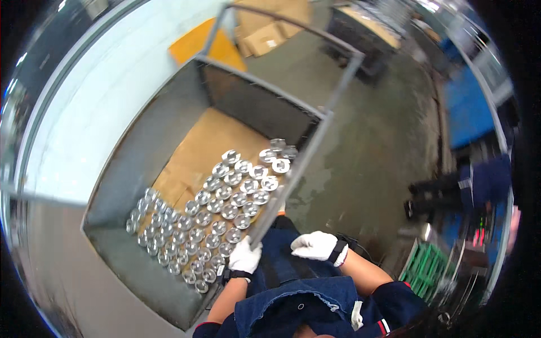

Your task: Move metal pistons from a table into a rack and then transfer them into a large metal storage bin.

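My left hand (244, 258), in a white glove, grips the near right rim of a grey metal cart (143, 118). Standing in rows on the brown cardboard (200, 138) that lines the cart's bottom are many shiny clear round pieces (215, 205), glassy in look. They fill the near and right part of the cart; their exact kind is too small to tell. In front of my body, right of the cart, my gloved right hand (313, 246) hangs in the air. Its fingers stretch to the left, with nothing visible in them.
A metal bar frame (344, 84) rises at the cart's far end. Beyond it are a yellow panel (205, 45) and cardboard boxes (265, 39). A green crate (422, 265) stands at the right, near another person (484, 183) in dark clothes. Wet-looking floor (360, 158) lies between.
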`<state>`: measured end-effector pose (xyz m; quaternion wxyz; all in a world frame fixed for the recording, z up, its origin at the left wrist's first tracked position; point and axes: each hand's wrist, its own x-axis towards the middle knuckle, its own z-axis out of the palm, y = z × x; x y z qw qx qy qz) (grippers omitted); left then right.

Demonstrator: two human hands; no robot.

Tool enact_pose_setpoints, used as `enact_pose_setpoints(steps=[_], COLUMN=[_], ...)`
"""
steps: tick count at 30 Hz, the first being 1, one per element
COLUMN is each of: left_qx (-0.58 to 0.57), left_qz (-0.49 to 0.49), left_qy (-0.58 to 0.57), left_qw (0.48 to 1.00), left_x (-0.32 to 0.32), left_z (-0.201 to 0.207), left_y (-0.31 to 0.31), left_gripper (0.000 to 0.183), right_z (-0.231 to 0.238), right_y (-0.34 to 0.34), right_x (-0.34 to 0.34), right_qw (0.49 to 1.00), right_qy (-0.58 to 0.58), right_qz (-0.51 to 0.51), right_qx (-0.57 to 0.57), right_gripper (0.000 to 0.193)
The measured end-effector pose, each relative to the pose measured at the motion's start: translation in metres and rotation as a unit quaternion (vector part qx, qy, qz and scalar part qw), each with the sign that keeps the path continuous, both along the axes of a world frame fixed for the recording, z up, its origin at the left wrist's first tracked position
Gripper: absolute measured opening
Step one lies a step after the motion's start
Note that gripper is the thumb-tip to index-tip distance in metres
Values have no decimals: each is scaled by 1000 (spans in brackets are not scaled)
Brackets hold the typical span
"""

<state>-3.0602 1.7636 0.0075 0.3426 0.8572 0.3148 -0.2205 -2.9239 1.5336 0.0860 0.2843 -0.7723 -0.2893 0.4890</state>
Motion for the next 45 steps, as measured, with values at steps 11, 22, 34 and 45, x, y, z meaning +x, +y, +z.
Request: enact_pose_setpoints(steps=[11, 22, 34, 45], left_qx=[-63, 281, 102, 154], left_qz=[-83, -356, -532, -446], left_qy=[-120, -146, -101, 24], left_qw=[987, 879, 835, 881], left_x=[0, 29, -20, -36], left_z=[-59, 35, -58, -10], left_y=[10, -166, -248, -241], left_gripper=[62, 59, 60, 59], right_z=[199, 288, 176, 76], right_y=[-228, -618, -793, -903], right_x=[-170, -317, -257, -250], right_qw=[854, 276, 403, 514], right_qy=[-261, -538, -115, -91], right_qz=[-451, -722, -709, -571], right_qx=[-4, -336, -567, -634], right_gripper=[46, 66, 90, 80])
